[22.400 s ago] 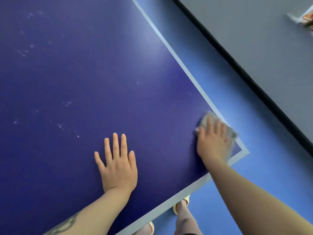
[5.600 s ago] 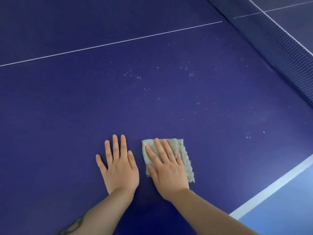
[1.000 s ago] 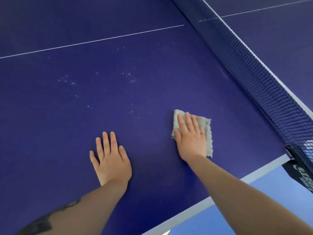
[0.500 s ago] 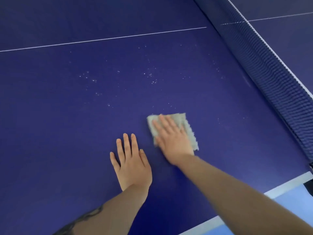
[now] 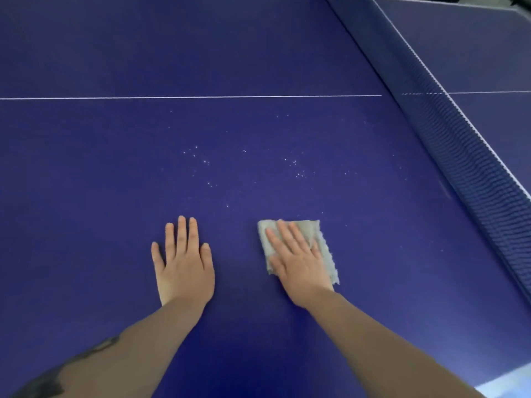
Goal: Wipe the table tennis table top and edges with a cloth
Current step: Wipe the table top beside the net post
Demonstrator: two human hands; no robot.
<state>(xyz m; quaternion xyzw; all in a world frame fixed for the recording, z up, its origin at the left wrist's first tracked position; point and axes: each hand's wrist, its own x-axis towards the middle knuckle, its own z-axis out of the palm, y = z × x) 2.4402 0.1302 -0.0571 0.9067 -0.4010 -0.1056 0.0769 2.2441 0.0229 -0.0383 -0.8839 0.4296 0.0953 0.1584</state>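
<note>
Here the cloth (image 5: 301,248) lies flat on the dark blue worktop (image 5: 86,196), low and a little right of the middle of the view — a small pale grey-green square with a frayed right edge. The right hand (image 5: 298,265) presses down on it with straight fingers spread slightly, the palm covering the cloth's near half; the far corners and the right border of the cloth show beyond the fingers. Nothing is pinched or curled: the hand lies flat and open on the fabric.

To the left, well apart from the cloth, the left hand (image 5: 184,262) rests palm down on the bare worktop, fingers straight and close together, thumb out to the side. It holds nothing. A dark tattoo (image 5: 46,380) shows on the left forearm near the lower left corner.

Just beyond both hands a scatter of small white specks (image 5: 201,159) dots the surface, in loose clusters reaching toward the right. Farther off a thin white line (image 5: 189,97) runs across the worktop from the left edge of the view to the net.

The net (image 5: 474,173) — dark blue mesh with a white top band — crosses the right side diagonally, from the upper middle down to the right edge. Beyond it lies the other half of the worktop. In the lower right corner a pale strip, the worktop's white border (image 5: 505,383), catches the light.
</note>
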